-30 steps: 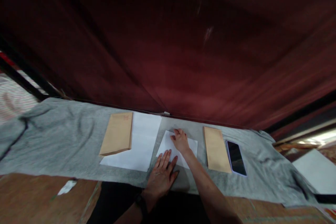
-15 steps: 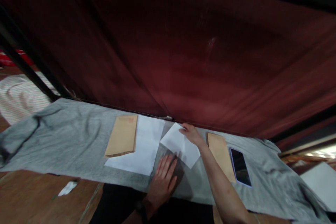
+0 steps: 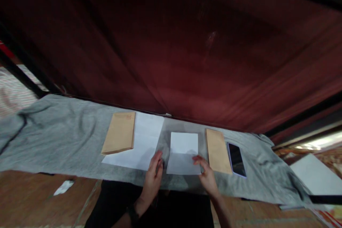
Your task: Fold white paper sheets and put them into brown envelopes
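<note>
A folded sheet of white paper (image 3: 184,146) stands out at the middle of the grey cloth, its edges roughly square to me and a crease running across it. At its lower right edge, my right hand (image 3: 207,178) has curled fingers over the paper, gripping that edge. My left hand (image 3: 153,177) hovers just left of the sheet, apart from it, with fingers loosely bent and nothing in them. Left of that hand, larger white paper (image 3: 145,139) lies flat, partly under a stack of brown envelopes (image 3: 119,131).
More brown envelopes (image 3: 218,151) lie right of the folded sheet, beside a phone (image 3: 237,159) with a dark screen. The grey cloth (image 3: 72,131) covers the long surface. A dark red panel (image 3: 171,50) rises behind it. A white scrap (image 3: 63,187) is on the floor.
The folded paper has turned from slanted to square. My right hand has moved from its top corner to its lower right edge. My left hand has shifted left, off its flat rest on the cloth.
</note>
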Motion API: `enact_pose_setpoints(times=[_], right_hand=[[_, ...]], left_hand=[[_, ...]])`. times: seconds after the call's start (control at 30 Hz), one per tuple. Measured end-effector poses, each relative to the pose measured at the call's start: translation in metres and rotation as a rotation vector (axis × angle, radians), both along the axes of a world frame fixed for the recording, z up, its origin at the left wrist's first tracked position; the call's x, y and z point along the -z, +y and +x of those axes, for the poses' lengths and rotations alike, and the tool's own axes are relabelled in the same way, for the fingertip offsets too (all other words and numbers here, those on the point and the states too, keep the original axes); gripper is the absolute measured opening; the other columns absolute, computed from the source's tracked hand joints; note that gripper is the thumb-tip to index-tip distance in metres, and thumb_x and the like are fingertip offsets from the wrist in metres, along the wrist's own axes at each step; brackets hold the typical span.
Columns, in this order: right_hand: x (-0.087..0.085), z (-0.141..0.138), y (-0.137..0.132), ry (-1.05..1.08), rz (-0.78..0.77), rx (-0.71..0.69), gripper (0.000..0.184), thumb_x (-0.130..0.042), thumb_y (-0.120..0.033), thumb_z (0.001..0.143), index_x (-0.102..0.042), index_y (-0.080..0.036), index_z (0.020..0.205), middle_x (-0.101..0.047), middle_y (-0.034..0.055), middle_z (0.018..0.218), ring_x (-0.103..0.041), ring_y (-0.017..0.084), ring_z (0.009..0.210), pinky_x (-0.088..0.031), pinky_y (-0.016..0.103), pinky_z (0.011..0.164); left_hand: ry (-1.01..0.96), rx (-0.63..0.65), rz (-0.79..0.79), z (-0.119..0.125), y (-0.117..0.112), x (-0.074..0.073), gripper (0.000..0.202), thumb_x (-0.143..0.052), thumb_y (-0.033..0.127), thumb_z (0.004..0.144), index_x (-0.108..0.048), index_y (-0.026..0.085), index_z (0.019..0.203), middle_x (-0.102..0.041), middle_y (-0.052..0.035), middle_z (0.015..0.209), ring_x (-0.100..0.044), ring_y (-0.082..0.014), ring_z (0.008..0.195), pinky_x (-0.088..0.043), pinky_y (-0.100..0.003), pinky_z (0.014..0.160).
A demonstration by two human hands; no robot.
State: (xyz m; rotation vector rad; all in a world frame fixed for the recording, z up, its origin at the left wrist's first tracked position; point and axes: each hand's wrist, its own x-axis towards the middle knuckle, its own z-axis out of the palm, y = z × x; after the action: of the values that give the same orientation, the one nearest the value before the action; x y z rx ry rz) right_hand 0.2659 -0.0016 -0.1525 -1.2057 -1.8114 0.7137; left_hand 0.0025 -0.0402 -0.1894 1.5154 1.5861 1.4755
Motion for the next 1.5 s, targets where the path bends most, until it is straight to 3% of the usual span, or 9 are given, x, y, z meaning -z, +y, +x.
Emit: enact_pose_setpoints(times=[0.07,0.13,0.33,0.53,0.77,0.97,1.1,1.27,1.5], right_hand=[[0.025,0.004,-0.015,-0.048,0.005,0.009,0.041,-0.050,-0.002,0.067,-0.065,-0.026,0.096,-0.071,0.0052,0.120,-0.062,0.025,0.121,-0.049,0.045,0.105],[0.033,0.005,-0.022,-0.094,0.019,0.018,0.048,-0.047,0.001,0.064,-0.065,-0.026,0.099,-0.069,0.0054,0.124,-0.060,0.024,0.125,-0.048,0.045,0.108],[0.021,0.009,-0.020,-0.395,0.099,-0.248,0.068,-0.054,-0.004,0.076,-0.057,-0.029,0.140,-0.054,0.0055,0.149,-0.045,0.025,0.142,-0.037,0.051,0.119],[0.026,0.015,-0.031,-0.491,0.104,-0.280,0.067,-0.055,-0.008,0.081,-0.053,-0.029,0.145,-0.052,0.0058,0.151,-0.045,0.025,0.142,-0.034,0.056,0.120],[0.018,0.017,-0.034,-0.486,0.043,-0.290,0.074,-0.052,-0.002,0.075,-0.053,-0.030,0.144,-0.051,0.0032,0.152,-0.043,0.022,0.143,-0.030,0.055,0.122],[0.025,0.018,-0.032,-0.444,0.076,-0.272,0.071,-0.049,-0.001,0.080,-0.053,-0.031,0.144,-0.053,0.0030,0.150,-0.043,0.022,0.143,-0.033,0.055,0.121],[0.028,0.019,-0.028,-0.402,0.102,-0.275,0.054,-0.049,-0.015,0.093,-0.054,-0.032,0.144,-0.056,0.0038,0.148,-0.045,0.024,0.142,-0.035,0.054,0.119],[0.029,0.022,-0.027,-0.294,0.137,-0.198,0.042,-0.044,-0.035,0.101,-0.057,-0.031,0.141,-0.055,0.0043,0.148,-0.042,0.027,0.143,-0.037,0.056,0.118],[0.029,0.012,-0.022,-0.300,0.088,-0.165,0.052,-0.046,-0.011,0.091,-0.063,-0.032,0.136,-0.057,0.0013,0.147,-0.042,0.024,0.144,-0.040,0.053,0.117]], left_hand=[[-0.008,0.021,-0.014,0.000,0.000,-0.001,0.043,-0.042,0.029,0.101,-0.051,0.028,0.143,-0.052,-0.0073,0.150,-0.049,-0.0236,0.139,-0.043,-0.046,0.115],[0.064,0.089,-0.024,0.002,0.003,-0.007,0.041,-0.042,0.027,0.101,-0.055,0.028,0.140,-0.052,-0.0065,0.150,-0.047,-0.0231,0.140,-0.040,-0.046,0.118],[0.406,0.385,-0.012,0.034,0.032,-0.030,0.042,-0.042,0.030,0.102,-0.052,0.025,0.142,-0.053,-0.0074,0.150,-0.048,-0.0203,0.140,-0.042,-0.043,0.116],[0.816,0.608,-0.010,0.074,0.070,-0.034,0.046,-0.044,0.040,0.102,-0.051,0.024,0.144,-0.044,-0.0068,0.157,-0.035,-0.0253,0.148,-0.031,-0.050,0.121],[0.869,0.351,-0.031,0.049,0.097,-0.021,0.050,-0.043,0.037,0.101,-0.047,0.019,0.147,-0.043,-0.0109,0.157,-0.035,-0.0272,0.148,-0.027,-0.051,0.122],[0.542,0.226,-0.160,0.019,0.073,-0.016,0.047,-0.047,0.029,0.096,-0.054,0.015,0.140,-0.058,-0.0138,0.144,-0.053,-0.0259,0.135,-0.042,-0.045,0.115],[0.292,0.174,-0.277,0.026,0.051,-0.021,0.045,-0.055,0.028,0.090,-0.059,0.021,0.134,-0.067,-0.0093,0.129,-0.065,-0.0237,0.117,-0.051,-0.041,0.103],[0.124,0.079,-0.432,0.027,0.054,-0.027,0.054,-0.063,0.023,0.080,-0.057,0.018,0.133,-0.069,-0.0058,0.105,-0.069,-0.0193,0.086,-0.057,-0.035,0.083],[0.034,0.073,-0.472,0.015,0.073,-0.020,0.052,-0.061,0.018,0.078,-0.056,0.017,0.129,-0.064,0.0041,0.071,-0.066,-0.0176,0.068,-0.053,-0.030,0.067]])
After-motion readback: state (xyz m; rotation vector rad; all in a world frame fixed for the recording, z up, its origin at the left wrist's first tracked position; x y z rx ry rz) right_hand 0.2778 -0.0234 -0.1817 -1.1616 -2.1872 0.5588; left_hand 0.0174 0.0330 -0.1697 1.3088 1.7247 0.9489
